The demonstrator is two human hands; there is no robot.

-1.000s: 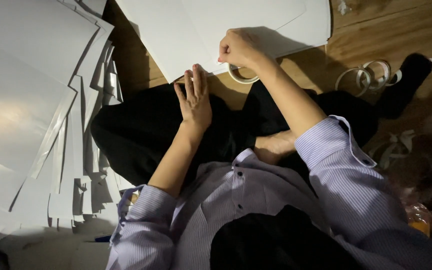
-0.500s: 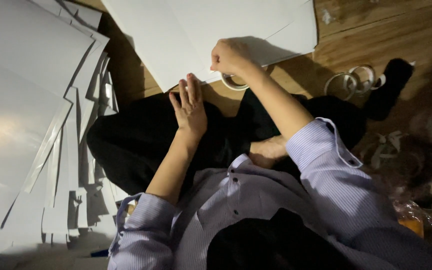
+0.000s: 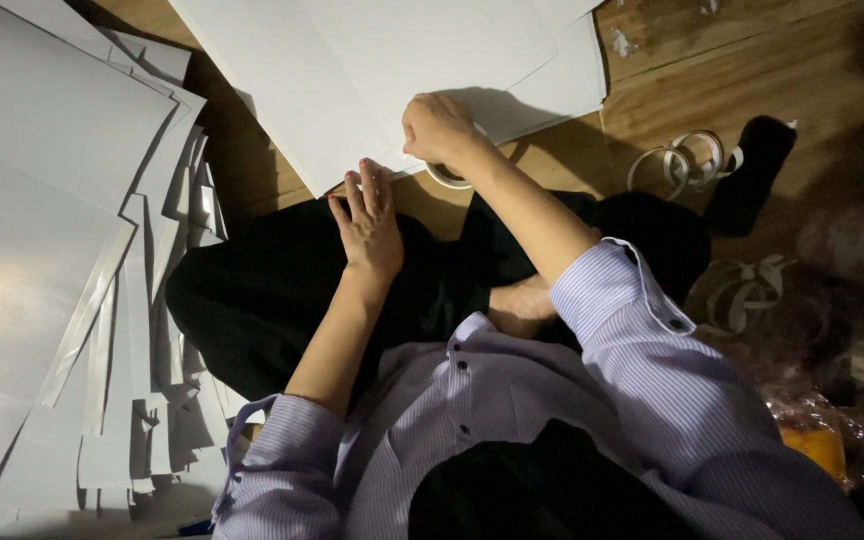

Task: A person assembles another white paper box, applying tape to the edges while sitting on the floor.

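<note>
A wooden floor (image 3: 812,70) is seen from above, with a seated person in a striped shirt and black trousers. Along the left edge a large stack of white boards and cut strips (image 3: 62,250) is spread out. A second group of white sheets (image 3: 372,70) lies ahead of the knees, its near edge just beside both hands.

The left hand (image 3: 370,218) is laid flat, fingers extended and together, pressing on the near corner of the white sheets where they meet the trouser leg. The right hand (image 3: 439,130) is closed around a roll of white tape (image 3: 449,178), which rests on the floor at the sheets' edge, partly hidden under the wrist.

For taping to go well, it is judged that the sheet should be kept pinned flat by the left palm while the tape is drawn out straight and low, so that no wrinkle is trapped.

To the right, loose rings of spent tape (image 3: 682,160) lie near a black object (image 3: 752,170), and more curled scraps (image 3: 747,290) lie beside the knee. No box, bin or tray can be made out; an orange item (image 3: 812,445) at the lower right is too dim to identify.
</note>
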